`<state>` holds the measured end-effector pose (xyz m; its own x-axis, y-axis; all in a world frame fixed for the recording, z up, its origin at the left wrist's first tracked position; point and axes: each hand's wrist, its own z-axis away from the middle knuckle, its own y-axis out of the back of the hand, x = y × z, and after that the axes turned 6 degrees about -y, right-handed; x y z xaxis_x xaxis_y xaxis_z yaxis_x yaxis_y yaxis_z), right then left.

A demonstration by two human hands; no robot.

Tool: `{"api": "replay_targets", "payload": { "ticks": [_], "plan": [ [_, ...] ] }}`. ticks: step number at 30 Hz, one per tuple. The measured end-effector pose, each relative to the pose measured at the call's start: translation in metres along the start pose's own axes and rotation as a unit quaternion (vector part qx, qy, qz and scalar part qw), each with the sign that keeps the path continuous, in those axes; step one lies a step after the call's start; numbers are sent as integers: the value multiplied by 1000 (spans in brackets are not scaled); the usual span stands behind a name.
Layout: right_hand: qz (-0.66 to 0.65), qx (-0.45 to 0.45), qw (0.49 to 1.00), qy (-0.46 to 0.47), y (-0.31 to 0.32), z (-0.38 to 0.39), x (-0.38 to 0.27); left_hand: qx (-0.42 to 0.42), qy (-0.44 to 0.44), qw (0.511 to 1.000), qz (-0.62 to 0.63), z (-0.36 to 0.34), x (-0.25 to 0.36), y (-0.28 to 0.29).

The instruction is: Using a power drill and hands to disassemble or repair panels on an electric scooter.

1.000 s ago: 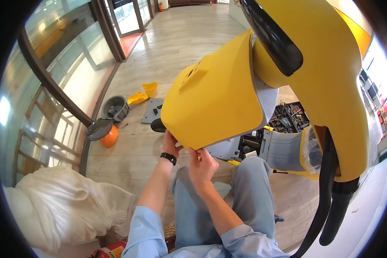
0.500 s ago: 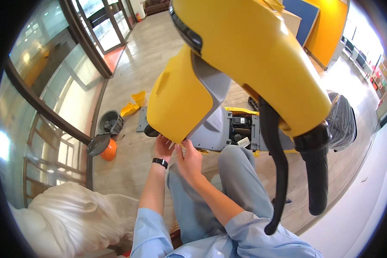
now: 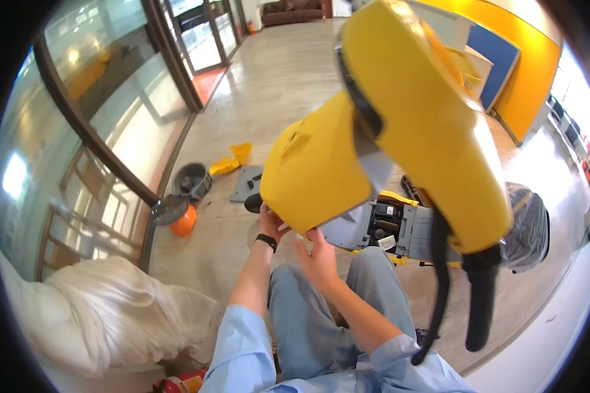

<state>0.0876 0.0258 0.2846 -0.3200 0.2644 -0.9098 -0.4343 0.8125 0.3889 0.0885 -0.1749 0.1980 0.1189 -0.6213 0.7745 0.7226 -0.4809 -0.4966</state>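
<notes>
The big yellow front panel [image 3: 318, 170] of a scooter-like vehicle stands before me. My left hand [image 3: 271, 224] is at the panel's lower left edge, fingers partly hidden beneath it and seemingly curled around it. Beside it, my right hand [image 3: 320, 260] is open, thumb apart, a fingertip at or touching the lower edge. The vehicle's yellow handlebar cover [image 3: 429, 131] rises above, with a black grip [image 3: 482, 301] and a blurred brake lever [image 3: 437, 288]. Beyond my knees, the grey footboard has an open compartment [image 3: 385, 224] with black parts inside.
At the left lie a grey bucket [image 3: 192, 181], an orange helmet-like item [image 3: 183, 221], yellow pieces [image 3: 233, 159] and a flat grey panel [image 3: 244, 183]. White cloth [image 3: 121, 308] covers something near my left arm. A plastic-wrapped dark object [image 3: 528, 226] stands at the right.
The whole view has shifted, so vehicle, hands and floor items appear further right and lower. My right hand's fingers sit slightly further from my left hand along the panel edge.
</notes>
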Motion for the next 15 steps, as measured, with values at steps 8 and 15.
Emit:
{"api": "replay_targets", "payload": {
  "ticks": [8, 15],
  "plan": [
    [-94, 72, 982, -148, -37, 3, -7, 74, -14, 997, -21, -8, -23, 11],
    [-188, 314, 907, -210, -114, -13, -4, 10, -19, 1000, -10, -24, -38, 31]
  ]
}}
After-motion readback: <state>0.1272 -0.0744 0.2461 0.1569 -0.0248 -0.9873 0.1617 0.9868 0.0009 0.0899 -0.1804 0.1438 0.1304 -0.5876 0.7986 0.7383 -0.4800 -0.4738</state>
